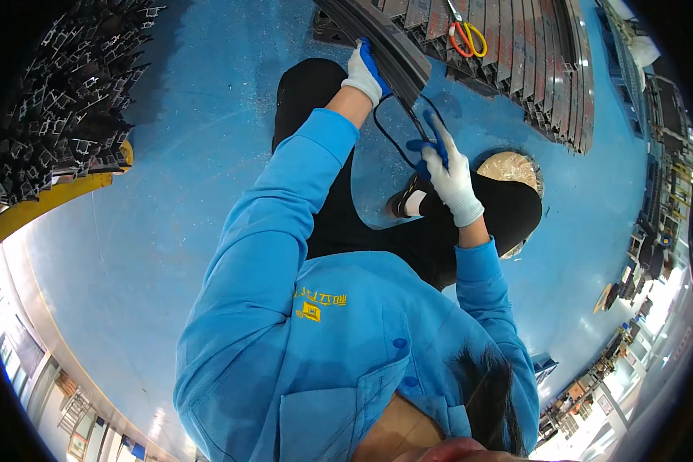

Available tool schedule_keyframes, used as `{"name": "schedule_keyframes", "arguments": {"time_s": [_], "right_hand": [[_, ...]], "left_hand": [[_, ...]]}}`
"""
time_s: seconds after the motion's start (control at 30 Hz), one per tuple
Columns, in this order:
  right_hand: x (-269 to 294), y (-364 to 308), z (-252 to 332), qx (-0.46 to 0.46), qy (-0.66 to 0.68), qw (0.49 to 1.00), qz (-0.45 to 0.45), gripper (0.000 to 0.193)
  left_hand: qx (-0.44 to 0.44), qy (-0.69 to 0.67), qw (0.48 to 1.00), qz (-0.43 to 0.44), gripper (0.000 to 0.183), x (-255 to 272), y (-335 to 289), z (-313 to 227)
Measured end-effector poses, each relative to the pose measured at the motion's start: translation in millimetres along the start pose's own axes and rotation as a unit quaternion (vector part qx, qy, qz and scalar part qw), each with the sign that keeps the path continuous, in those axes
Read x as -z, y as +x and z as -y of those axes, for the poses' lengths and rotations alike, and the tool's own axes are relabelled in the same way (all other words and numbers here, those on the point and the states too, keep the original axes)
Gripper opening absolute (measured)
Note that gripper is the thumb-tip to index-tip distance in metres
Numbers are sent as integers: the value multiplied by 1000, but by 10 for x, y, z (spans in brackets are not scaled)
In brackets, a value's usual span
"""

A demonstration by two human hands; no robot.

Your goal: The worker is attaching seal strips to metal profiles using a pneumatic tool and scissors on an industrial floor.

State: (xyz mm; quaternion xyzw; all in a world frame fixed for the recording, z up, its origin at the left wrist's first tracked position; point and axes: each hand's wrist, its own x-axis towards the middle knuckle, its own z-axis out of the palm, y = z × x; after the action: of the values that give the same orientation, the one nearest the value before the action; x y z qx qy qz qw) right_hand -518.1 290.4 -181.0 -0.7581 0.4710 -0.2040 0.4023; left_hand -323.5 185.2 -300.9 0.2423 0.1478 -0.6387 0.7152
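My left hand (367, 73), in a white glove with blue palm and fingers, is wrapped round a long dark profile (396, 58) near its close end. The profile slants away toward the top of the view. A thin black flexible strip (391, 137) hangs in a loop by that end and runs to my right hand (453, 175). In a similar glove, my right hand pinches the strip just below the profile's end, with one finger stretched up along it. The exact grip is partly hidden by the fingers.
Stacked dark profiles (508, 46) lie at the far right, with red-and-yellow-handled scissors (468, 38) on top. More profiles (69, 100) are piled at the left above a yellow support (46, 200). A round wrapped seat (510, 167) is beside my right leg on the blue floor.
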Motion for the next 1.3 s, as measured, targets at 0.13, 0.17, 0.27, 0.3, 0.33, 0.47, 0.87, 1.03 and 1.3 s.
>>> {"name": "schedule_keyframes", "arguments": {"time_s": [0.13,0.17,0.27,0.3,0.33,0.47,0.87,1.03,1.3], "right_hand": [[-12,28,-116,91,-57,994,11,44],[-54,100,-81,112,-75,991,1,45],[-125,295,65,181,-133,974,-31,49],[-109,271,61,182,-132,974,-31,49],[-50,188,52,134,-121,983,12,49],[141,-11,27,-11,-92,986,141,51],[87,144,305,79,-119,981,132,52],[-15,284,231,101,-167,974,118,52],[161,144,344,35,-187,961,200,51]], "left_hand": [[-9,26,1000,-3,47,-40,-38,14],[-9,23,1000,8,48,-28,-44,17],[-11,10,999,47,51,-35,-49,16],[-12,11,999,47,51,-32,-54,-13],[-13,18,999,41,53,-29,-61,-40],[-15,37,999,22,57,-55,-85,-82],[-37,-11,995,97,71,28,36,-146],[-48,25,995,89,77,-36,-42,-97],[-93,31,987,129,79,-2,-29,-197]]}}
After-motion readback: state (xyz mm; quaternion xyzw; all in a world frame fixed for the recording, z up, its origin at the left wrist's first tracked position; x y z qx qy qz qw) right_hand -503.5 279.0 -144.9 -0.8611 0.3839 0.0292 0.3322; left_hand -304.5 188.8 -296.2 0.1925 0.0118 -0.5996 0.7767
